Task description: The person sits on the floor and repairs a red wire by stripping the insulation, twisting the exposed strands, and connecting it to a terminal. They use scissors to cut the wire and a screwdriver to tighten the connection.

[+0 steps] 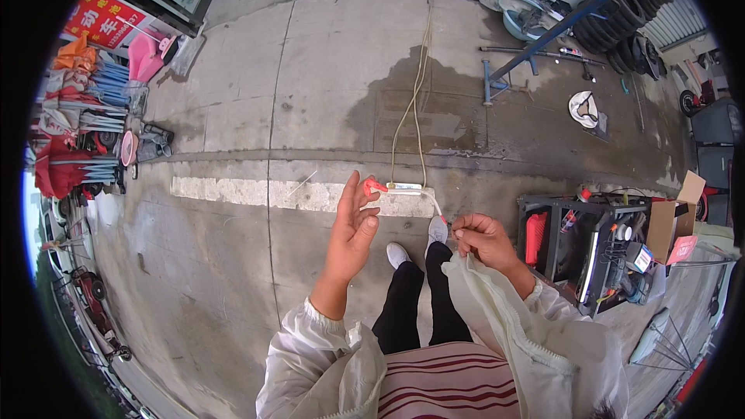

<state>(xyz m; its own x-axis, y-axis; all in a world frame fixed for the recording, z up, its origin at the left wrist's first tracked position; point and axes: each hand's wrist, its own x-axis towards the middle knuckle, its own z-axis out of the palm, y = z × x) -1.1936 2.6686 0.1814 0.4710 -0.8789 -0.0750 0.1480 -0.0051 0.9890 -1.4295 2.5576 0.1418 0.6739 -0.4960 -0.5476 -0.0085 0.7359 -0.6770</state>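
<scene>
My left hand [351, 233] is raised in front of me, fingers apart and nothing in it. Just beyond its fingertips, a red plug-like piece [375, 186] sits at the left end of a white power strip [405, 188] on the ground. A pale cord [432, 200] runs from the strip's right end to a small red tip by my shoe. To the right, my right hand [483, 237] is closed, thumb and fingers pinched together above the open front of my white jacket [497, 302]. Whatever the pinch holds is too small to make out.
Two yellowish cords [419, 93] stretch across the concrete from a far post. A metal rack [570, 252] with tools and an open cardboard box [675, 221] stand at right. A blue metal stand [535, 43], basin [521, 19] and tyres [617, 12] lie far right. Folded umbrellas [85, 163] crowd the left.
</scene>
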